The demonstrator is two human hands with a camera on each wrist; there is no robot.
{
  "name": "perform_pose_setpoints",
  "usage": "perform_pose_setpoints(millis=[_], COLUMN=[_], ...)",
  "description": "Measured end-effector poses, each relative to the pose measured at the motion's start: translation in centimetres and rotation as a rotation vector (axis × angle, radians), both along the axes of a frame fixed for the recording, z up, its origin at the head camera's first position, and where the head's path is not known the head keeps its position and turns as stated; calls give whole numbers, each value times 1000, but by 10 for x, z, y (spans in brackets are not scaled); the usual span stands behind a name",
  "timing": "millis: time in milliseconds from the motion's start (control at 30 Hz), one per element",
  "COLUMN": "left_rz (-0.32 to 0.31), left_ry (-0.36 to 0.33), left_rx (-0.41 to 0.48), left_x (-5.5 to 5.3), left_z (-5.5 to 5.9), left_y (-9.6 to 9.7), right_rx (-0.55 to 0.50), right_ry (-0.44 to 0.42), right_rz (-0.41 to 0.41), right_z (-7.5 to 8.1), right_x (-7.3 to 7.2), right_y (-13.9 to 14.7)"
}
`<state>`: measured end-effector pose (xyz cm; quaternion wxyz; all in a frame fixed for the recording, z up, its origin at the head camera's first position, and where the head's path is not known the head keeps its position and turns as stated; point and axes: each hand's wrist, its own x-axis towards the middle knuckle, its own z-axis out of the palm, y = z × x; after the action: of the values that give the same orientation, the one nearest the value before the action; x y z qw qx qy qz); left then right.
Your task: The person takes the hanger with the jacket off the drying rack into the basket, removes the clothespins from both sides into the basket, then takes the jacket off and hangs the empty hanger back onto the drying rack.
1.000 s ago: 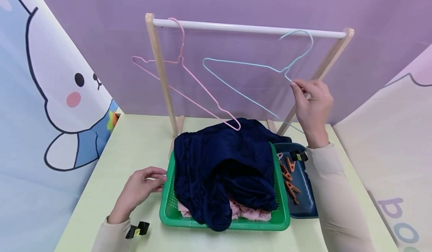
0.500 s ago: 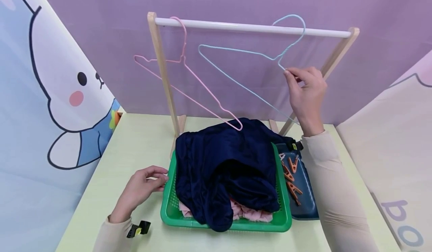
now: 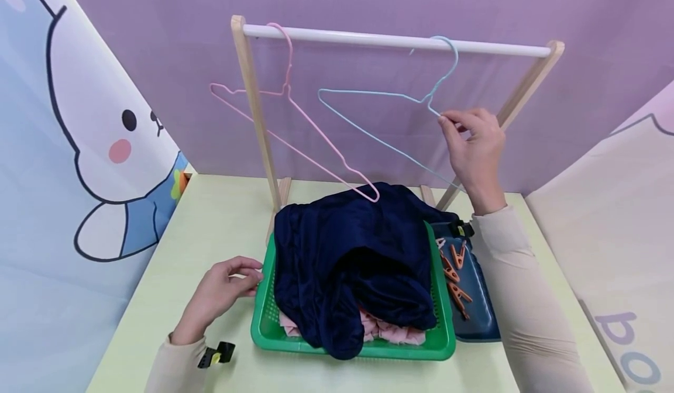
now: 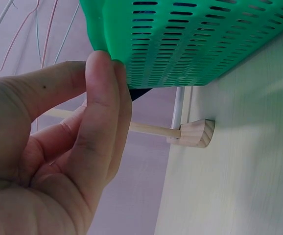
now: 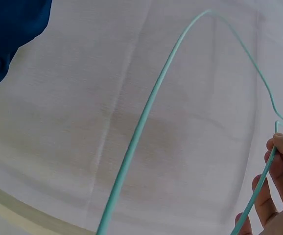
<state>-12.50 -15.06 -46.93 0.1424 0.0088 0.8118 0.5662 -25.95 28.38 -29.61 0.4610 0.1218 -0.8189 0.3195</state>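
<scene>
My right hand pinches the shoulder of a light blue wire hanger between thumb and fingertips, as the right wrist view also shows. The hanger's hook passes over the white rod of the rack, its tip showing behind and below the rod. A pink hanger hangs at the rod's left end. My left hand pinches the left rim of a green basket; in the left wrist view the fingertips partly hide that rim. Dark navy velvety cloth heaps over the basket, above pink cloth.
Right of the basket stands a dark blue tray with several orange clothes pegs, partly covered by my right sleeve. The rack's wooden posts rise behind the basket. A purple backdrop hangs behind the pale table.
The blue hanger, gripped by my right hand, rose and shifted left, then came down slightly, its hook going from in front of the rod to over it. My left hand stayed at the basket rim.
</scene>
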Motion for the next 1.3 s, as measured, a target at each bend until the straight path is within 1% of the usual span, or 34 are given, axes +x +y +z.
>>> perform_pose_setpoints(millis=[67,133,200,333,433,567,733,833,900,1000,1067,1133,1167,1233,1300], left_rz=[-3,-5,-5,-2,2,8,12,17,18,16,14,15,16,19,22], left_ry=[1,4,3,3,-1,-25,-55,-67,-73,-81,-82,-80,-78,-76,-77], left_rx=[-2,-7,-8,-2,13,49,100,122,132,140,141,141,139,139,142], left_x=[0,-1,-2,-3,-3,-2,-2,-1,-1,0,0,0,0,0,-1], left_z=[0,1,1,2,2,2,-1,-2,-3,-3,-4,-4,-4,-4,-4], left_y=[0,0,0,-1,0,-2,-5,-6,-6,-7,-8,-8,-8,-8,-8], right_rx=[14,15,22,84,116,146,197,213,221,219,225,235,245,270,303], right_ry=[-10,-38,-76,-160,-214,-262,-302,-293,-261,-163,-89,-37,-29,-54,-145], right_rz=[1,-6,-13,-7,-2,14,33,30,31,41,72,118,146,191,207], right_z=[1,2,4,7,7,4,-7,-17,-23,-34,-40,-47,-50,-56,-63], right_x=[2,4,8,18,31,52,78,93,102,115,121,124,123,120,113], right_y=[1,1,2,7,9,12,19,23,25,23,19,13,11,6,3])
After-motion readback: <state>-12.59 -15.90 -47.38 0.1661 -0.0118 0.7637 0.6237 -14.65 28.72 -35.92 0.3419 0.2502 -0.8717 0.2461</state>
